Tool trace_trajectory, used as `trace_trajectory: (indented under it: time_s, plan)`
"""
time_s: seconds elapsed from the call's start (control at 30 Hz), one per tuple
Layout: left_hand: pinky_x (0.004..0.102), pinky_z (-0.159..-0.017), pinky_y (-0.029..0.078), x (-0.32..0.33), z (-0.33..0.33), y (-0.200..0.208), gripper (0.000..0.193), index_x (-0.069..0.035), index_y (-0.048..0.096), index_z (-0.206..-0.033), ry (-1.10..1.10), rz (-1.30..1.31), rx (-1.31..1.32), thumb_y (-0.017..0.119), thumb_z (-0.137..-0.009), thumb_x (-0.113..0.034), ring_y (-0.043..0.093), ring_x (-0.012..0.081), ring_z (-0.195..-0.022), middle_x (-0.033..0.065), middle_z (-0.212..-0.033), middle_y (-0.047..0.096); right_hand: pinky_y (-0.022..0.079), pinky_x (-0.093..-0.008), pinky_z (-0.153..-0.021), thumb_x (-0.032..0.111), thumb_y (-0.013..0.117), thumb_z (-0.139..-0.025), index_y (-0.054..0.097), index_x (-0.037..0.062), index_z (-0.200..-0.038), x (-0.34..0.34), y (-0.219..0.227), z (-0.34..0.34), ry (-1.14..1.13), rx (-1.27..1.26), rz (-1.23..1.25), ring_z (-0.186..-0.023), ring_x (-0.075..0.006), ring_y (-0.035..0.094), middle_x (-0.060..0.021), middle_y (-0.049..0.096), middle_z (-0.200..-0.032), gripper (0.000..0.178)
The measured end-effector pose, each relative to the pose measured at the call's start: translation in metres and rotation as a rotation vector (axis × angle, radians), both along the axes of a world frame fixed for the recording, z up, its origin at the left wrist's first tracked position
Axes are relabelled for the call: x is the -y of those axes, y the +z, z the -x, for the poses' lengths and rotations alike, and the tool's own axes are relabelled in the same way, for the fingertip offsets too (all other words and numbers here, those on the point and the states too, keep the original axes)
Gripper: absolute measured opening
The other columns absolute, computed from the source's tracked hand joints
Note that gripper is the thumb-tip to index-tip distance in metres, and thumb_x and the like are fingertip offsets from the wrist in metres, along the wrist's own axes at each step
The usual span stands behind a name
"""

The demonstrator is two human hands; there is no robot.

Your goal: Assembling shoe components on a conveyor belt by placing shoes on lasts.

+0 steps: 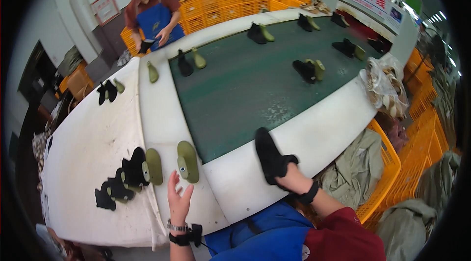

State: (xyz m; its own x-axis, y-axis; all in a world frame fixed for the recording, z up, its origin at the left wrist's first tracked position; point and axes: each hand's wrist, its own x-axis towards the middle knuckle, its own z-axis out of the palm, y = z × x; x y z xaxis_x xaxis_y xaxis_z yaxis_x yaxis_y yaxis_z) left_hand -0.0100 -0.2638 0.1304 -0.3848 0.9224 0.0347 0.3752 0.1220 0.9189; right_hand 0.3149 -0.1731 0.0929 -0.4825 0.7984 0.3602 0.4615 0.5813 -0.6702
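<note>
White bench [235,187] margins border a green belt [235,94]. Over the near margin, my right hand [290,178] holds a black shoe [267,152]; those fingers are hidden, so I cannot tell how they close. My left hand [179,204], fingers spread apart, is near an olive shoe last [187,158]. Beyond, a co-worker [159,23] stands by orange crates [216,8].

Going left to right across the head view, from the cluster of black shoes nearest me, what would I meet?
Cluster of black shoes → first green shoe form → second green shoe form → single black shoe → right hand → greenish cloth.
</note>
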Motion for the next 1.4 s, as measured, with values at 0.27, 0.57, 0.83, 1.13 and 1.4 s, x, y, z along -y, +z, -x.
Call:
trace_trajectory:
  time_s: [0.27,0.57,0.83,1.13,1.4]
  plan:
    - [0.0396,-0.072,0.048,-0.055,0.041,-0.071,0.08,-0.004,0.026,-0.132,-0.113,0.262,-0.508,0.068,-0.069,-0.03,0.059,0.0361,-0.082,0.0201,-0.089,0.061,0.046,-0.0411,-0.067,0.006,0.051,-0.076,0.055,-0.0001,-0.093,-0.02,0.001,-0.028,-0.248,0.022,0.48,-0.08,-0.041,0.054,-0.0234,0.057,-0.085,0.019]
    - [0.0394,-0.061,0.049,-0.064,0.026,-0.045,0.085,-0.006,0.021,-0.135,0.012,0.2,-0.542,0.065,-0.069,-0.038,0.061,0.0334,-0.07,0.0181,-0.077,0.063,0.045,-0.0443,-0.067,0.007,0.053,-0.073,0.055,0.0008,-0.094,-0.042,-0.016,-0.016,-0.095,0.18,0.238,-0.08,-0.0415,0.053,-0.0247,0.057,-0.084,0.022]
    - [0.0425,-0.052,0.046,-0.14,-0.016,-0.036,0.068,-0.016,0.029,-0.132,-0.122,0.177,-0.815,0.059,-0.072,-0.028,0.059,0.0335,-0.058,0.0151,-0.064,0.06,0.043,-0.0415,-0.075,0.001,0.055,-0.065,0.052,0.0014,-0.105,-0.04,-0.03,-0.032,-0.119,0.234,0.334,-0.09,-0.0405,0.05,-0.0227,0.055,-0.098,0.04]
    - [0.0428,-0.07,0.049,-0.277,-0.131,-0.073,0.068,-0.018,0.023,-0.136,-0.445,0.384,-0.879,0.056,-0.078,-0.03,0.061,0.0354,-0.077,0.0192,-0.083,0.063,0.044,-0.0416,-0.077,0.005,0.056,-0.07,0.053,0.0005,-0.103,-0.036,-0.013,-0.038,-0.042,-0.046,0.336,-0.088,-0.0407,0.052,-0.0237,0.055,-0.097,0.033]
    - [0.0402,-0.081,0.045,-0.297,-0.122,-0.075,0.104,-0.015,-0.01,-0.138,-0.68,0.353,-0.666,0.068,-0.071,-0.025,0.058,0.037,-0.091,0.0248,-0.093,0.06,0.045,-0.0375,-0.075,0.004,0.054,-0.072,0.055,0.0013,-0.102,-0.048,-0.019,-0.046,-0.006,0.077,0.364,-0.086,-0.0352,0.056,-0.02,0.058,-0.094,0.03]
